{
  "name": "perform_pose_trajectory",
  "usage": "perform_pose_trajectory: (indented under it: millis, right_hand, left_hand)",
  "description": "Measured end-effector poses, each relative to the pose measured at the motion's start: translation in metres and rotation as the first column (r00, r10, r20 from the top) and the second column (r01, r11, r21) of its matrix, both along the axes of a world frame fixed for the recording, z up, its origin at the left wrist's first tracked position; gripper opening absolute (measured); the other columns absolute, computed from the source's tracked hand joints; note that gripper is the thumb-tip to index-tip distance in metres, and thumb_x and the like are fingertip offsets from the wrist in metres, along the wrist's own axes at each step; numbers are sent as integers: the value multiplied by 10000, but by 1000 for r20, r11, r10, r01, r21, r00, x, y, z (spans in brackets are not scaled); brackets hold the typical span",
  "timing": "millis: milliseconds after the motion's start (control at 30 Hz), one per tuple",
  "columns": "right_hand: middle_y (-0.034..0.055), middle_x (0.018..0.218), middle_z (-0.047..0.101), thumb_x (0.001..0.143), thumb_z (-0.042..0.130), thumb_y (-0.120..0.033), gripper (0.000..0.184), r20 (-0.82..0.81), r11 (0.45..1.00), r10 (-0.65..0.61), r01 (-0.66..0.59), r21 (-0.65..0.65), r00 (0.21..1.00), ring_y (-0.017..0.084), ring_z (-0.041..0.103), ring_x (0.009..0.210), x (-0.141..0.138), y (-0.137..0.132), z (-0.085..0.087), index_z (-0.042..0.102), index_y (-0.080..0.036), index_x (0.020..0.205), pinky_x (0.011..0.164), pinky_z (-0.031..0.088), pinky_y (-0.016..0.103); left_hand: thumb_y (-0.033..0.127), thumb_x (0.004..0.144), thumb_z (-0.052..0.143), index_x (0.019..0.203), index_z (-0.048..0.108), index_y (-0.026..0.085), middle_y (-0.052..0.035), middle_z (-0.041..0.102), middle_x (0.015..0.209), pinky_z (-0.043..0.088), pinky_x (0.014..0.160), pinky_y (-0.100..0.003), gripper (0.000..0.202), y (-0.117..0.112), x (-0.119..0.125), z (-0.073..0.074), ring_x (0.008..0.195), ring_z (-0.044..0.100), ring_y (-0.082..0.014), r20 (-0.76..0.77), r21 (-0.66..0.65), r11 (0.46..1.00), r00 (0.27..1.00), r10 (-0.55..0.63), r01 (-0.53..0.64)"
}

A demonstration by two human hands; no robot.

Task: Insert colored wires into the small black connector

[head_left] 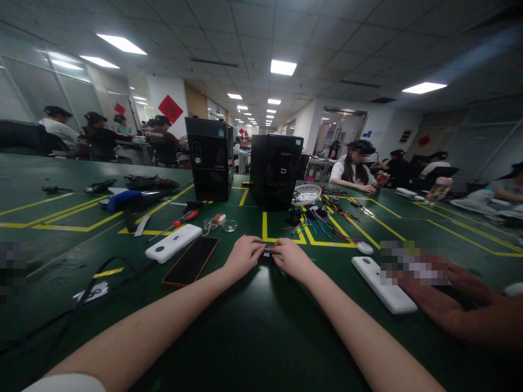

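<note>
Both my hands rest on the green table (261, 326) close together. My left hand (244, 255) and my right hand (292, 258) have their fingers pinched on a small dark part (267, 252) between them; what it is I cannot make out. A dark phone (191, 260) lies just left of my left hand, beside a white box (173, 243). A bundle of coloured wires (322, 226) lies beyond my right hand.
Two black computer cases (210, 158) (274, 170) stand behind the wires. A white basket (307, 193), glasses (220, 223), a red-handled screwdriver (184, 218) and a second white box (384, 284) lie around. A co-worker's forearm (461, 310) rests at the right. Other people sit at the far edges.
</note>
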State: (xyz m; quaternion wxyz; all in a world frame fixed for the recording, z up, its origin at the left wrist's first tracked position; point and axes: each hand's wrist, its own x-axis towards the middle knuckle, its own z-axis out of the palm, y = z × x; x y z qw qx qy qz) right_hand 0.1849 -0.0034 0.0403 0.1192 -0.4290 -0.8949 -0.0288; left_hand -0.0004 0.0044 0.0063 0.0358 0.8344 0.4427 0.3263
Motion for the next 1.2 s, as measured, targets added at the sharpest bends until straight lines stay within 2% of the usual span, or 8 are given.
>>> perform_pose_trajectory:
  millis: [67,300,600,700,800,900,1067,1200]
  right_hand:
    - [81,904,568,845,477,-218,229,-26,1000,1,-1,0,1000,171,488,876,1,0,-1,675,-152,939,788,376,277]
    - [69,887,565,822,507,-198,186,-109,1000,-4,4,0,994,160,502,845,4,3,-7,673,-156,897,759,393,264]
    - [73,898,568,826,510,-198,156,-109,995,5,6,102,994,174,500,862,2,-3,-5,648,-159,885,771,409,294]
    - [78,952,560,814,541,-215,154,-136,983,40,-15,185,990,184,483,917,-1,-4,-10,625,-162,931,821,402,322]
    - [73,976,557,800,553,-181,143,-154,977,60,-26,214,986,185,476,948,-6,-2,-20,614,-168,929,840,400,329]
    - [68,961,562,798,549,-151,102,-156,976,57,-22,217,986,186,481,941,-9,1,-30,615,-167,874,836,403,332]
    - [67,955,557,821,526,-169,80,-223,977,49,-1,212,974,180,490,914,-13,3,-38,598,-166,855,816,414,328]
    - [71,945,551,837,494,-160,93,-250,984,28,17,176,968,164,505,861,-16,3,-42,583,-163,864,780,424,304]
  left_hand:
    - [256,853,490,944,679,218,-54,610,1047,400,936,-377,213,6,0,-3,1023,530,-208,89,-64,998,996,-1,6]
    - [218,778,588,885,697,192,-73,580,1063,393,955,-392,155,13,0,-4,1043,529,-224,218,-220,975,976,22,27]
    - [223,823,523,912,670,188,-72,589,1042,394,955,-378,175,10,1,-5,1037,531,-206,267,-177,981,963,-35,84]
    - [247,830,512,1049,606,181,-80,588,1086,395,959,-375,247,10,2,-10,1057,528,-206,272,-161,981,961,-59,106]
    - [274,756,611,1215,482,193,-95,550,1198,345,1001,-436,484,10,2,-17,1121,498,-241,221,-189,973,971,-88,131]
    - [274,698,671,1202,488,216,-78,566,1196,250,1045,-498,540,10,1,-19,1122,500,-262,133,-223,956,978,-163,190]
    - [254,760,603,1115,549,171,-85,600,1120,405,941,-373,368,10,2,-15,1043,546,-224,172,-249,946,971,-165,205]
    - [240,743,619,1098,556,173,-72,605,1111,419,923,-353,367,10,4,-13,1030,551,-219,196,-276,938,968,-157,208]
